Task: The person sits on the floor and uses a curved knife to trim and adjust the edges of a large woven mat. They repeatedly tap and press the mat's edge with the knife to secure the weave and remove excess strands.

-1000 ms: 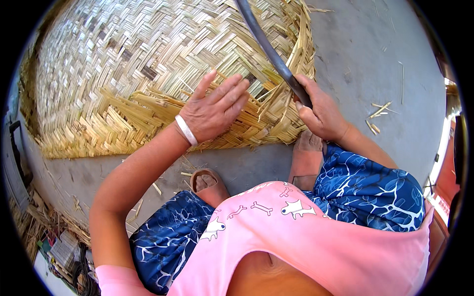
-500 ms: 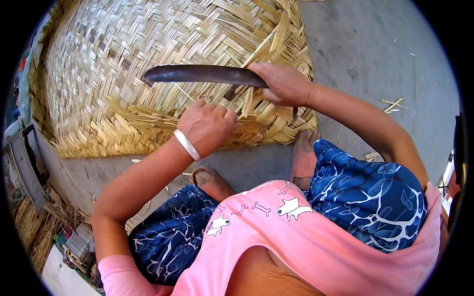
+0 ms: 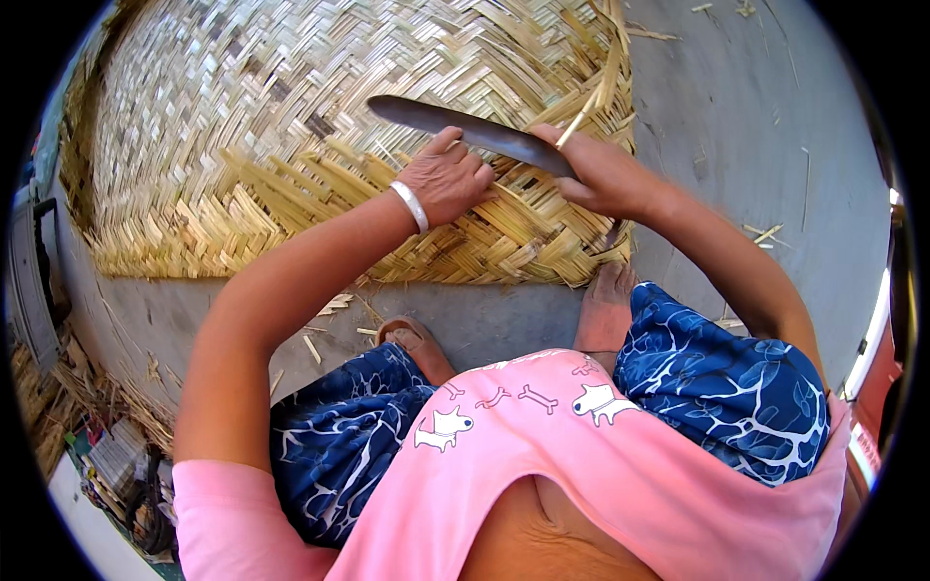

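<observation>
A large mat (image 3: 320, 102) of woven flat straw-like strips lies in front of me, its near edge thick with folded strips. My right hand (image 3: 603, 176) is wrapped round a long, dark, slightly curved blade-like tool (image 3: 465, 128), which slants over the near right part of the mat with its rounded end up and left. A pale strip (image 3: 578, 120) sticks up by the right fingers. My left hand (image 3: 448, 179), with a silvery bangle (image 3: 411, 206) at the wrist, is curled just below the tool. Its index finger is at the tool's edge; the thumb and anything pinched are hidden.
My feet (image 3: 607, 308) stand on the grey floor (image 3: 717, 126) close to the mat's near edge. Loose straw scraps (image 3: 765, 234) are scattered about. At the lower left are dry straw bundles (image 3: 145, 412) and a crate-like pile of odds and ends (image 3: 118, 460).
The tool has moved right and tilted, its rounded end now higher than its held end. My left hand has moved up and right, its index finger less curled. My right hand has shifted slightly right.
</observation>
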Available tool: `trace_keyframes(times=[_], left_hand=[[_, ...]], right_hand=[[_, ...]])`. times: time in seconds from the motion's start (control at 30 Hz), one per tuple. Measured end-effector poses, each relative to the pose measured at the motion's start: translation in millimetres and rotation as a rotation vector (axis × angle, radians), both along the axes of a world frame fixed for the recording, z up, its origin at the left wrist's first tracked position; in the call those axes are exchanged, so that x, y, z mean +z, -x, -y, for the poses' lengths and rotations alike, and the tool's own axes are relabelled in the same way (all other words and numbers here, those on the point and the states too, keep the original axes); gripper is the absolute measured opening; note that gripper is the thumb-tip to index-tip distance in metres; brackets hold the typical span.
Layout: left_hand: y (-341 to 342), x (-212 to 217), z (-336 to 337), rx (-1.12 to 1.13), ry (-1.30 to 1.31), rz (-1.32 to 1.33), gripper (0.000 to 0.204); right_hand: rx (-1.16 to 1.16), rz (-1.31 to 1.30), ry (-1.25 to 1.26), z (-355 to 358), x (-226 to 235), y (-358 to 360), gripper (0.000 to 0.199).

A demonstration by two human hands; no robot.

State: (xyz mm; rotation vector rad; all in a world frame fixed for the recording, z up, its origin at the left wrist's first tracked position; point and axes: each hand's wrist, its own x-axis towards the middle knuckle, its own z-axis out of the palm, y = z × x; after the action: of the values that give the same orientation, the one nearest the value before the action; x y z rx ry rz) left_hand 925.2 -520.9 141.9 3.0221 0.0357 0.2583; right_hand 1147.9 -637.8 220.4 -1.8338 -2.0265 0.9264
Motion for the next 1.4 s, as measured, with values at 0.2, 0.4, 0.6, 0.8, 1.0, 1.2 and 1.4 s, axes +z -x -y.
trace_keyframes(times=[0.2,0.4,0.6,0.8,1.0,1.2,1.4], left_hand=[[17,0,-2,0.033,0.016,0.102,0.035],[84,50,4,0.105,-0.13,0.458,0.047],[229,2,-66,1.213,0.23,0.514,0.051],[248,-8,-108,1.417,1.568,0.462,0.043],[264,-27,-118,1.215,1.928,0.516,0.023],[273,-25,-97,0.824,2.171,0.724,0.025],[273,-22,-72,1.007,2.166,0.441,0.024]], right_hand=[[-0.13,-0.276,0.219,39,22,20,0.063],[-0.235,-0.569,0.447,41,73,34,0.062],[-0.015,-0.322,0.467,1,137,64,0.061],[0.196,-0.267,0.474,-41,126,128,0.06],[0.443,-0.335,0.515,-47,96,195,0.061],[0.539,-0.473,0.461,-39,75,235,0.065],[0.523,-0.52,0.456,-45,59,249,0.063]])
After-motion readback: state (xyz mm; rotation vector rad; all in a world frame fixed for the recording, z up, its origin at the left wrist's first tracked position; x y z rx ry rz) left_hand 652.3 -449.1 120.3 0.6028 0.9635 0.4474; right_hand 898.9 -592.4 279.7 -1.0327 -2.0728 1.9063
